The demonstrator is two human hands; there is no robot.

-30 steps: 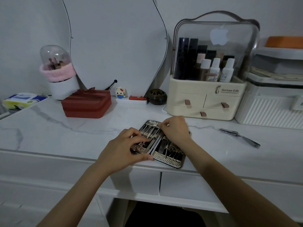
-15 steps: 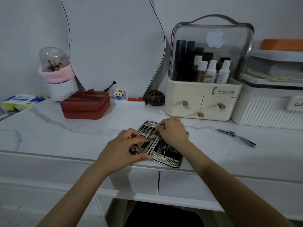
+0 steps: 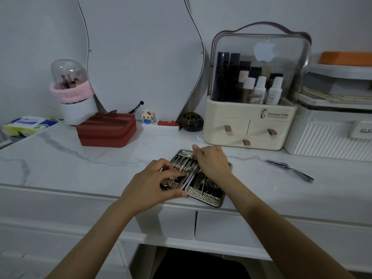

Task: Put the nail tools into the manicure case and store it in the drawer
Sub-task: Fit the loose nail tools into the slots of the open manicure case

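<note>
The manicure case (image 3: 209,195) lies open and flat near the front edge of the marble desk, its two halves lined with several metal tools. My left hand (image 3: 153,184) rests on the left half, fingers spread and pressing on the tools there. My right hand (image 3: 212,162) covers the upper right half, its fingers pinched at a tool near the case's far edge; what they hold is hidden. A metal nail clipper (image 3: 289,170) lies loose on the desk to the right, apart from both hands. Two closed white drawers (image 3: 225,226) sit under the desk edge below the case.
A cream cosmetics organiser (image 3: 249,125) stands behind the case, a white ribbed box (image 3: 330,137) to its right. A red zip box (image 3: 106,130), a brush holder (image 3: 72,93), a mirror (image 3: 141,57) and a tissue pack (image 3: 26,125) line the back left.
The view has shifted slightly. Both hands stay on the open case, with the right fingers working a little at the far edge. The clipper has not moved.
</note>
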